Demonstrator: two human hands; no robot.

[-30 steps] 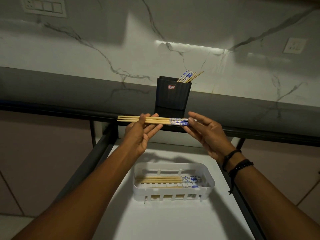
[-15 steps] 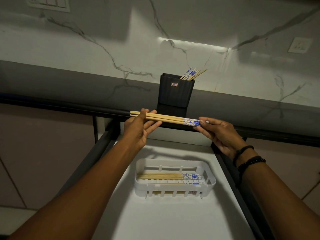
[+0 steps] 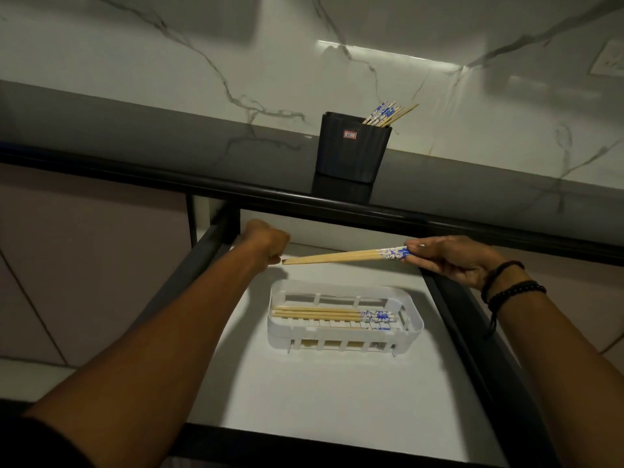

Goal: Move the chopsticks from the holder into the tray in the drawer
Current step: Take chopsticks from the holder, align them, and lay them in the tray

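My right hand (image 3: 449,261) pinches the blue-patterned ends of a few wooden chopsticks (image 3: 341,257), held nearly level above the open drawer. Their thin tips end right beside my left hand (image 3: 266,241), which is curled into a fist and does not visibly grip them. Below them, a white slotted tray (image 3: 413,327) sits on the drawer floor with several chopsticks (image 3: 324,314) lying in it lengthwise. On the dark counter behind stands the black holder (image 3: 353,153), with several chopsticks (image 3: 388,113) leaning out of its right side.
The drawer has a white floor (image 3: 320,390) and dark frame rails (image 3: 472,339) on both sides. The counter's black front edge (image 3: 337,201) runs just above the hands. A marble wall rises behind, with a socket (image 3: 609,60) at the far right.
The chopsticks have come down from counter-edge height into the drawer opening. My left hand has let go of them and curled into a fist at their tips. My right hand still holds the patterned ends.
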